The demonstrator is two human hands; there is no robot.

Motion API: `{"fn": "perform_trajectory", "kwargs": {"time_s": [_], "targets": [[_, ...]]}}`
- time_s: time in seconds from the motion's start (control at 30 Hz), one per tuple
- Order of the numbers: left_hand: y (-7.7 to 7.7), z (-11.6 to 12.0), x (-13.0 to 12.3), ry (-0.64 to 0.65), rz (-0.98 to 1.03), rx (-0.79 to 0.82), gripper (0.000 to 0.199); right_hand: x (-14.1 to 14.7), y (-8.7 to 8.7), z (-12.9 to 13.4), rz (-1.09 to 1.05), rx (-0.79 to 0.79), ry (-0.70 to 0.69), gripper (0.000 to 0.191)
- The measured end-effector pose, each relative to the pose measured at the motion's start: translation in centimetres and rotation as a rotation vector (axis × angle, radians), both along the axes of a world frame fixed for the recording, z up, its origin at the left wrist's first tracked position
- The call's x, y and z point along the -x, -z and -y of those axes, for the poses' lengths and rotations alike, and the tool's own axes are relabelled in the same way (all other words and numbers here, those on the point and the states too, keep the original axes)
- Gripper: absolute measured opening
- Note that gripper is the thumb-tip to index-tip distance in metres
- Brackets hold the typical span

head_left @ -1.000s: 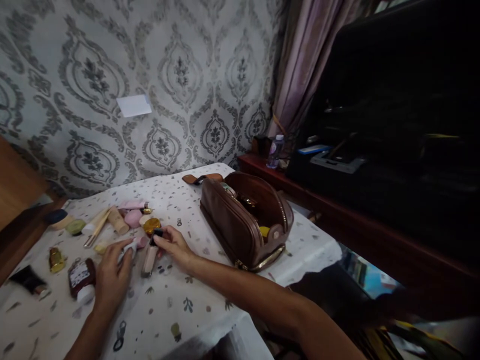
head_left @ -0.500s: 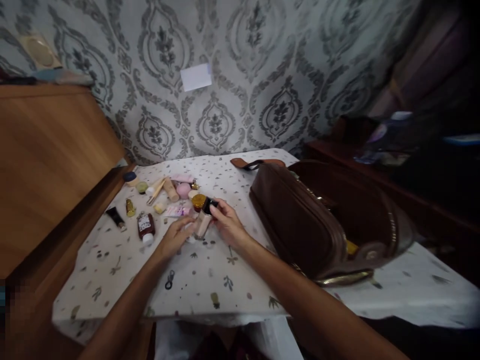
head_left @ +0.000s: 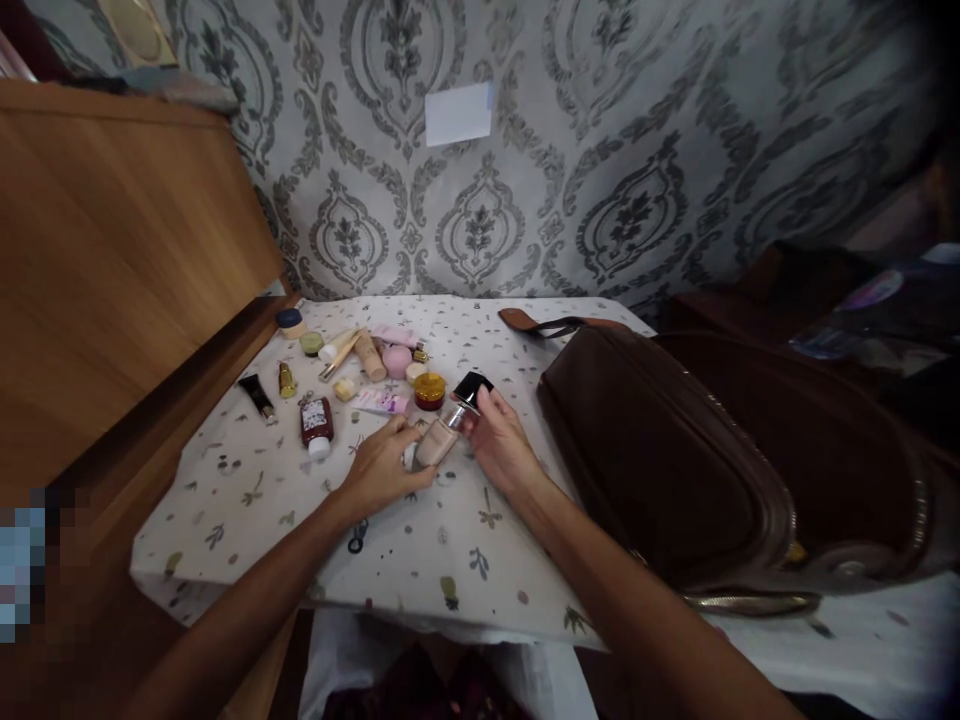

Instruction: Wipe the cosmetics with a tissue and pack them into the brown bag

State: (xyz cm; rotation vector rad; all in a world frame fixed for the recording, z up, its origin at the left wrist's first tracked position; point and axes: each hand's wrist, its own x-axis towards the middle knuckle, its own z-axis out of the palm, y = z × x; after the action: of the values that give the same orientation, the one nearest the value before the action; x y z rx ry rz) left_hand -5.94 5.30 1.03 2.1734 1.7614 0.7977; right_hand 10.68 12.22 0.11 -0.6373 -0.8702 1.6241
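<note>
My left hand (head_left: 386, 462) is closed around the lower part of a foundation bottle (head_left: 437, 443), a beige glass one held tilted above the table. A silver neck shows at its upper end. Pinched in my right hand (head_left: 499, 432) is the bottle's black cap (head_left: 474, 389), lifted off the shoulder; whether it is fully clear of the neck I cannot tell. Just beyond lie an amber jar (head_left: 430, 391) and a white-and-purple tube (head_left: 382, 402). To the left is a dark red bottle with a white cap (head_left: 316, 427).
A brown leather bag (head_left: 645, 450) stands open on the right, its strap (head_left: 562, 324) toward the wall. Several cosmetics, among them a pink round container (head_left: 397, 361) and a black tube (head_left: 257, 397), lie at the back left. A wooden cabinet (head_left: 135, 210) borders the left side.
My left hand has taken hold of the bottle's body. My right hand has drawn the black cap up, baring the silver neck. The view has swung left.
</note>
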Motion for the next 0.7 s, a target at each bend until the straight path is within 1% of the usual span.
{"fn": "perform_trajectory", "kwargs": {"time_s": [0.17, 0.3, 0.4, 0.5, 0.57, 0.7], "targets": [[0.2, 0.0, 0.0, 0.018, 0.017, 0.008, 0.018, 0.1, 0.0, 0.2, 0.013, -0.008, -0.041, 0.039], [0.4, 0.0, 0.3, 0.084, 0.088, 0.027, 0.021, 0.3, 0.1, 0.4, 0.001, 0.019, -0.07, 0.041], [0.4, -0.1, 0.7, 0.143, 0.149, 0.053, 0.025, 0.3, 0.1, 0.5, 0.052, -0.012, -0.085, 0.04], [0.2, -0.1, 0.9, 0.191, 0.234, 0.069, 0.028, 0.4, 0.5, 0.7, 0.075, -0.049, -0.107, 0.041], [0.0, -0.2, 1.1, 0.201, 0.29, 0.079, 0.029, 0.6, 0.8, 0.9, 0.093, -0.06, -0.114, 0.042], [0.0, -0.3, 1.4, 0.215, 0.323, 0.071, 0.03, 0.8, 1.2, 1.2, 0.101, -0.061, -0.118, 0.04]]}}
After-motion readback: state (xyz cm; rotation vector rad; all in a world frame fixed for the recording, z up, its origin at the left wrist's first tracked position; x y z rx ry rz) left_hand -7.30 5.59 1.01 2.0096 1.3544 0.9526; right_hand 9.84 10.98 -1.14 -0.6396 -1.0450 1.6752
